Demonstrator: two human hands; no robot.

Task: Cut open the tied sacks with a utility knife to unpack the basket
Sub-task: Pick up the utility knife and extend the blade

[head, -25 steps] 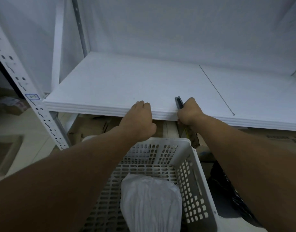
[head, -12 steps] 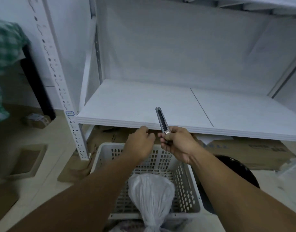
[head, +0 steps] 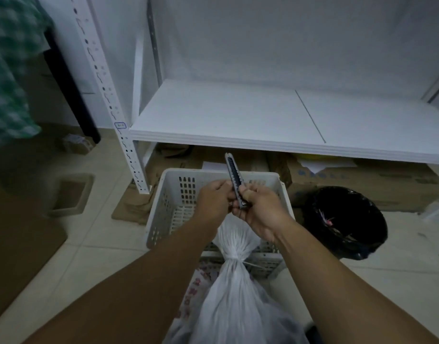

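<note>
Right hand (head: 259, 209) grips the slim grey utility knife (head: 234, 180); left hand (head: 213, 201) seemingly pinches it, directly above the tied white plastic sack (head: 234, 289).

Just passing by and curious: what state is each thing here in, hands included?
utility knife: held upright over the basket; blade too small to tell
right hand: grips the knife's lower end
left hand: fingers pinch the knife
sack: tied shut at the neck
basket: upright on the floor
bin: open, lined in black
</note>
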